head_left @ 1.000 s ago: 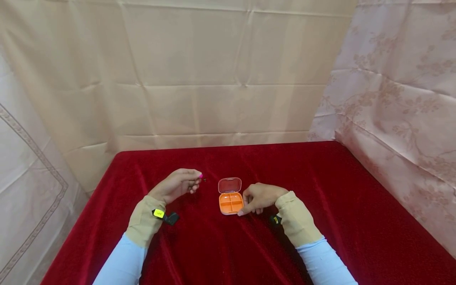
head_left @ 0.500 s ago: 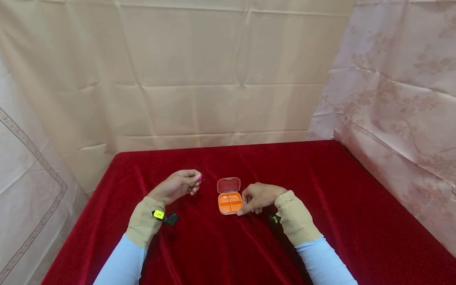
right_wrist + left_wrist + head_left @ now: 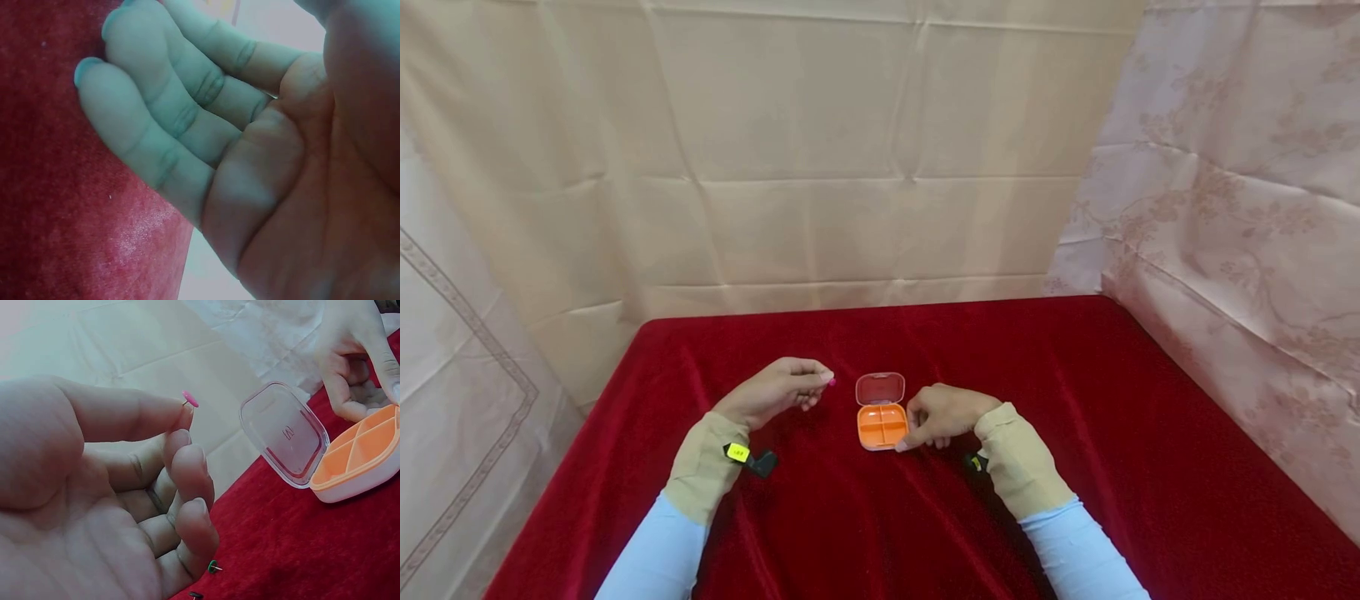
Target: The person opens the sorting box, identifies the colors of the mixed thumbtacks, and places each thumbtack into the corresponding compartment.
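Note:
Between thumb and forefinger, my left hand [image 3: 781, 390] pinches a pink thumbtack [image 3: 190, 399] by its pin, above the cloth and left of the box. An orange pill box [image 3: 882, 427] lies with its clear lid [image 3: 880, 388] raised at the back. Its four-way divided compartments look bare in the head view. My right hand [image 3: 951, 413] grips the box's right side, thumb at the near corner. The right wrist view shows only the curled fingers and palm, with the box hidden. Below the left fingers, a green thumbtack [image 3: 212, 567] and a black thumbtack [image 3: 195, 595] show on the cloth.
A dark red velvet cloth [image 3: 820, 517] covers the table. Beige curtain [image 3: 850, 150] hangs behind the far edge, with patterned cloth [image 3: 1240, 217] at the right and a pale drape [image 3: 452, 400] at the left.
My left fingertips have shifted slightly right, and the pink thumbtack now shows lower at their tips. The right hand keeps its grip on the pill box.

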Action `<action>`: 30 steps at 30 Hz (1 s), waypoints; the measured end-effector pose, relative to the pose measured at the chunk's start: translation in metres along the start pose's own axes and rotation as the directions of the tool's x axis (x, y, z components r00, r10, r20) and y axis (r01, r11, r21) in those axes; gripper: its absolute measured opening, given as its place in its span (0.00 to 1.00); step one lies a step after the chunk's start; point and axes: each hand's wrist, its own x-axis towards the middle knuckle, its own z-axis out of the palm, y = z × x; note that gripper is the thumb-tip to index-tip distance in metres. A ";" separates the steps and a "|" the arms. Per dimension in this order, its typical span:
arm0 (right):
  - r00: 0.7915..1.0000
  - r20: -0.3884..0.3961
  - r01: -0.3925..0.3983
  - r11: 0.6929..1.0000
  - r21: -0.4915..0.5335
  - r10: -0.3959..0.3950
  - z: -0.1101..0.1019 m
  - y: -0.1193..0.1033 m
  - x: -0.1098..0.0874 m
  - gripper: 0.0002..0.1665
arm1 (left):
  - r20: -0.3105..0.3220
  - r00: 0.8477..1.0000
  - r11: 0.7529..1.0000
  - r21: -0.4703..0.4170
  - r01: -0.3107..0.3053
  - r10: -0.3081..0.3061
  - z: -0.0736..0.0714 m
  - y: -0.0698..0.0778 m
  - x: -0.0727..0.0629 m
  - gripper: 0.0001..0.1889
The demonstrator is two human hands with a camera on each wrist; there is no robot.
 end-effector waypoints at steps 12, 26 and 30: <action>1.000 -0.012 0.000 1.000 -0.003 0.000 0.001 0.000 0.002 0.17 | -0.005 1.000 1.000 0.006 0.001 -0.001 0.000 0.001 -0.001 0.07; 1.000 -0.026 -0.013 1.000 -0.025 0.012 0.002 -0.001 0.003 0.18 | -0.028 1.000 0.998 0.058 0.004 -0.003 0.003 0.004 -0.002 0.11; 0.999 -0.028 -0.019 1.000 -0.023 0.019 0.003 -0.001 0.004 0.18 | -0.020 1.000 0.999 0.053 0.002 -0.001 0.004 0.003 -0.001 0.12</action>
